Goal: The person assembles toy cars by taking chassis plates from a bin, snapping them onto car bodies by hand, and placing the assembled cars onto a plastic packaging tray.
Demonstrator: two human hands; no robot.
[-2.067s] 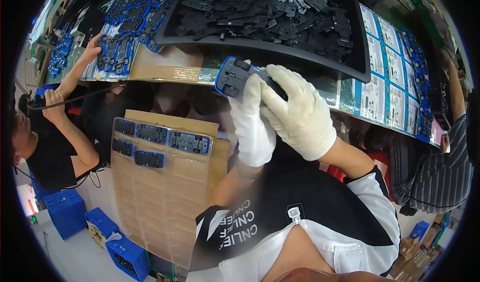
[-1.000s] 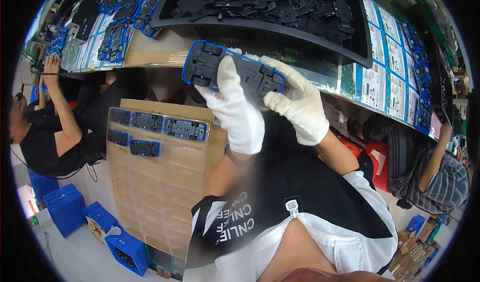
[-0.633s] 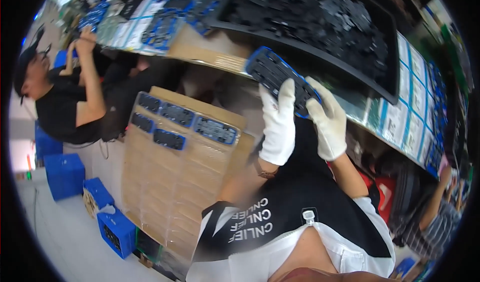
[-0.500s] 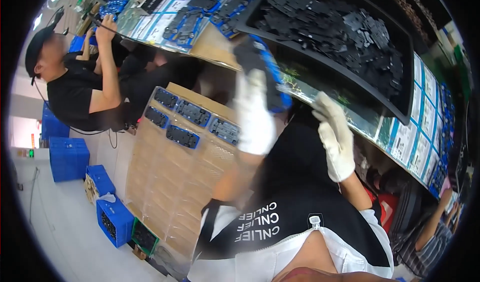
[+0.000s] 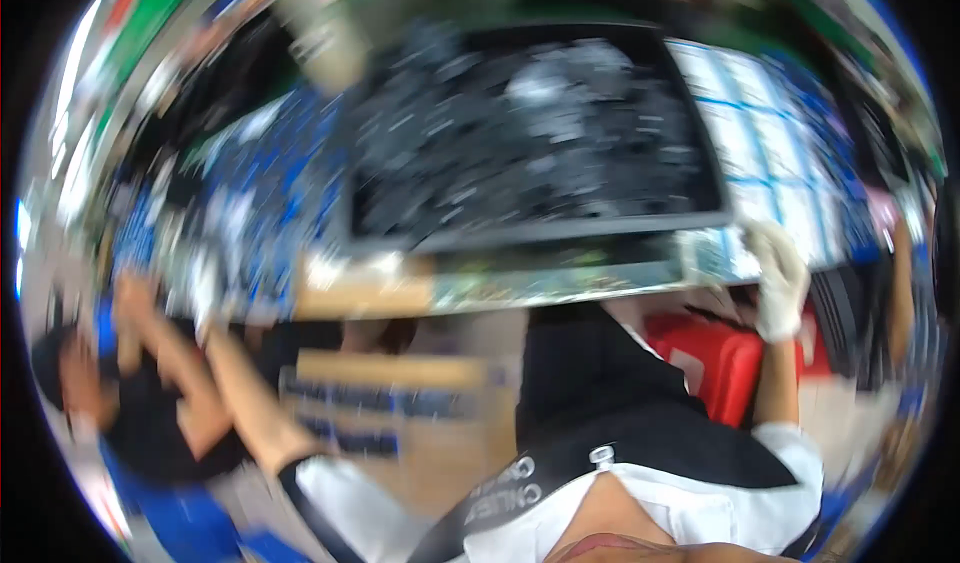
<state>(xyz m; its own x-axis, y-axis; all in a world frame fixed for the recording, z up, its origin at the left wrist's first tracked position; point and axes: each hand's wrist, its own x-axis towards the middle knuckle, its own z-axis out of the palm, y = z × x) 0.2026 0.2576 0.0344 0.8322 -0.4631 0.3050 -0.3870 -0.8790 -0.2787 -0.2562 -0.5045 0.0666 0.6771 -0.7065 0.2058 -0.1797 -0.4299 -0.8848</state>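
An assembly workshop: 1 long bench [image 5: 560, 289] holds a tray [image 5: 540, 233] of heaped dark parts [image 5: 450, 158], a co-worker [image 5: 150, 428] alongside.

Between the left hand [image 5: 204, 293] and the right hand [image 5: 782, 281], a low passage runs along the front strip of the worktop [image 5: 560, 285], walled behind by the raised rim of the black tray [image 5: 540, 232]. Blurred blue toy cars [image 5: 270, 163] crowd the left, where a co-worker's forearm [image 5: 172, 355] is near the left hand.
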